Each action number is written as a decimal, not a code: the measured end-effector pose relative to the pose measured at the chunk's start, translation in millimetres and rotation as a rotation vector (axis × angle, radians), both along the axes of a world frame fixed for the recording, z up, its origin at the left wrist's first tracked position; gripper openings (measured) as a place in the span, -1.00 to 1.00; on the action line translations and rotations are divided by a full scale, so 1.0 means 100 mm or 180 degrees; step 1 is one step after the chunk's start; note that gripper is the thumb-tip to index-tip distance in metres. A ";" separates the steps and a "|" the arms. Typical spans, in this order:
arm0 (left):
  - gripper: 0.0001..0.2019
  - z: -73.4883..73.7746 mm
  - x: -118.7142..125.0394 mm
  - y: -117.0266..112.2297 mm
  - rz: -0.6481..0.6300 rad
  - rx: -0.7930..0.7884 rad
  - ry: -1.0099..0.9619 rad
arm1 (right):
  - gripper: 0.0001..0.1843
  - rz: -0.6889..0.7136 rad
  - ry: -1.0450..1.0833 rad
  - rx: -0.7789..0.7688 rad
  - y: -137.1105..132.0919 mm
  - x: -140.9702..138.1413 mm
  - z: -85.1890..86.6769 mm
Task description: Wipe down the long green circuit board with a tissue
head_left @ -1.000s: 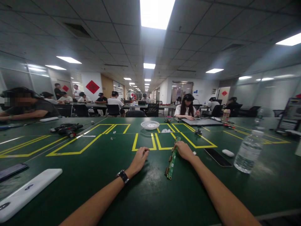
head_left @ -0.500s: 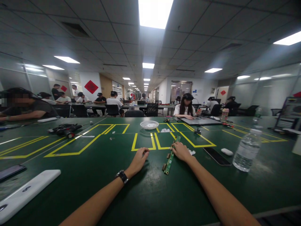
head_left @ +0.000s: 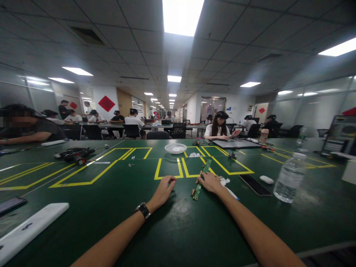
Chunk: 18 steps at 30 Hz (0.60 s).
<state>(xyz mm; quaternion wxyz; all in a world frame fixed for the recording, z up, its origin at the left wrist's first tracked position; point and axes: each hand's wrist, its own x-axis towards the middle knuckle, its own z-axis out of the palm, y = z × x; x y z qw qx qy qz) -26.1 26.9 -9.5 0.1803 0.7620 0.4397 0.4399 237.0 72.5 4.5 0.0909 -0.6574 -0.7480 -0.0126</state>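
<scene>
My right hand is closed on a long, narrow green circuit board with brown connectors along its left edge. The board slants across the green table, its far end showing past my fingers. Beside that wrist lie crumpled white pieces and a thin white strip with a blue end, partly hidden by the forearm. To the left, my left hand, with a black watch on its wrist, rests near the table with loosely curled fingers and nothing visible in them. It is apart from the board.
A white basket stands ahead beyond yellow tape outlines. At right are a black phone, a white case and a water bottle. A long white device lies at front left; dark tools farther back. Co-workers sit around.
My right hand has shifted slightly left along the board, and the board's near end is a little farther away. The blue-ended white strip now shows beside my right wrist. My left hand stays put.
</scene>
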 end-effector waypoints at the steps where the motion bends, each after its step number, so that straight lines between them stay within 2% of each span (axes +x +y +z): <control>1: -0.76 0.00 0.00 0.00 0.0004 0.0000 0.0002 | -0.36 0.0021 -0.0032 -0.0004 -0.02 -0.05 0.01; 7: -0.77 0.00 -0.01 0.00 -0.0007 0.0011 0.0033 | -0.49 -0.0056 -0.0147 0.0268 -0.19 -0.32 0.11; 9: -0.78 0.00 -0.01 -0.01 -0.0015 0.0015 0.0051 | -0.48 -0.0097 -0.0188 0.0368 -0.22 -0.37 0.12; 13: -0.77 0.02 0.00 -0.02 -0.0029 -0.0005 0.0078 | -0.46 -0.0198 -0.0307 0.0446 -0.22 -0.38 0.07; 18: -0.76 0.03 0.01 -0.06 -0.0103 -0.0024 0.0067 | -0.60 -0.0060 -0.0413 0.0284 -0.20 -0.36 0.06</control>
